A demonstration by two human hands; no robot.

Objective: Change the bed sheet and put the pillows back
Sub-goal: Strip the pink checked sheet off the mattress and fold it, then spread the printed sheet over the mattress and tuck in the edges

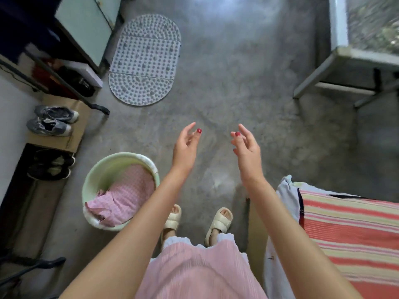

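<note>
A pink checked sheet (123, 196) lies crumpled inside a pale green plastic basin (101, 169) on the floor at the lower left. The bed (354, 231), at the lower right, shows a red, pink and yellow striped cover over a white layer. My left hand (186, 147) and my right hand (246, 147) hang in the air over the bare concrete floor, palms facing each other, fingers apart, nothing in either. No pillow is visible.
An oval studded mat (144, 61) lies on the floor ahead. Shoes (53, 120) sit on cardboard along the left wall, with a cabinet (86, 24) beyond. A metal-framed table (354, 59) stands at the upper right. My sandalled feet (218, 223) stand between basin and bed.
</note>
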